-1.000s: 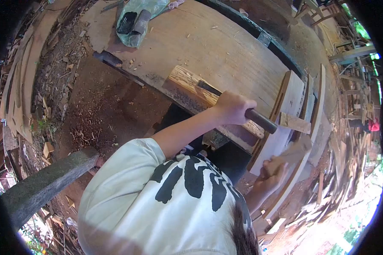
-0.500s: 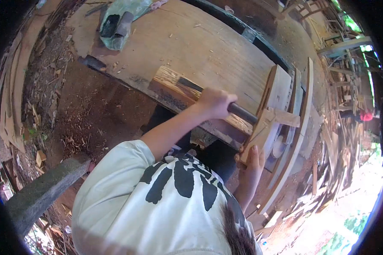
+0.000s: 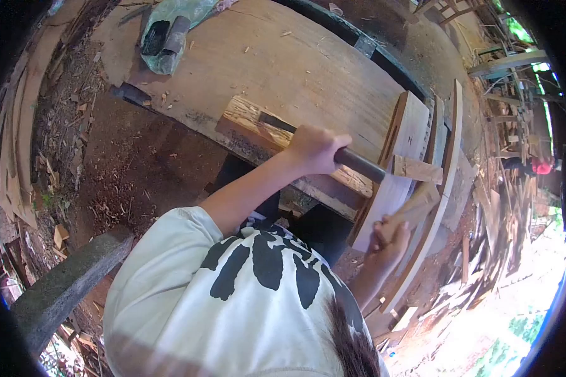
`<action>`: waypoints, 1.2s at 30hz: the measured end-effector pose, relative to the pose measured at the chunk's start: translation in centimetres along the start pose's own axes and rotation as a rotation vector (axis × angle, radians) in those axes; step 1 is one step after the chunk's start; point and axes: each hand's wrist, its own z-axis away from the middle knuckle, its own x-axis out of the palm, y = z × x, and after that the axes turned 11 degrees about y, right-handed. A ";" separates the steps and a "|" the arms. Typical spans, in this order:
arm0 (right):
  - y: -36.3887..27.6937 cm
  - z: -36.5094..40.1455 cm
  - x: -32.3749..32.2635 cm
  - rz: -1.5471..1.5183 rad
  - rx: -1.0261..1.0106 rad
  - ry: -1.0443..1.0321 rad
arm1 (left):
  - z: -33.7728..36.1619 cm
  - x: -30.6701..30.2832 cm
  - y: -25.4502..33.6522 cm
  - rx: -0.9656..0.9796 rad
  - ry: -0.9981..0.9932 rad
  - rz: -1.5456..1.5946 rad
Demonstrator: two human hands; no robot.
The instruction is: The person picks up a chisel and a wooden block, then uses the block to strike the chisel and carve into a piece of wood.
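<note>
My left hand [image 3: 317, 149] is wrapped round a long dark tool [image 3: 361, 164], which lies slantwise over a rough, chipped wood beam [image 3: 240, 116]. The tool's right end reaches the edge of a pale plank [image 3: 414, 129]. My right hand [image 3: 388, 244], fingers curled, holds the near end of a slightly blurred wooden piece [image 3: 416, 206] above the plank's right side. A short wood block [image 3: 417, 169] lies across the plank just beyond that piece.
The wide wooden bench top [image 3: 283, 60] carries shavings and a clear plastic bag [image 3: 188, 12] with dark items. Long boards [image 3: 449, 163] lie along the right. A grey beam [image 3: 75, 292] is at lower left. Scrap wood surrounds the area, and a person [image 3: 534, 164] is far right.
My right hand and the wooden piece have moved right, away from the tool's end, uncovering more of the plank. My left hand stays round the tool. The view has shifted slightly.
</note>
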 end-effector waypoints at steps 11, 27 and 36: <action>0.6 0.9 -1.9 -0.064 0.035 -0.026 | 0.3 1.4 2.5 0.131 0.045 0.122; -2.0 0.8 -2.6 -0.203 -0.151 0.175 | 0.5 2.1 2.0 0.169 0.042 0.089; -0.7 0.6 -2.7 -0.267 -0.115 0.137 | 0.6 3.1 2.0 0.183 0.071 0.080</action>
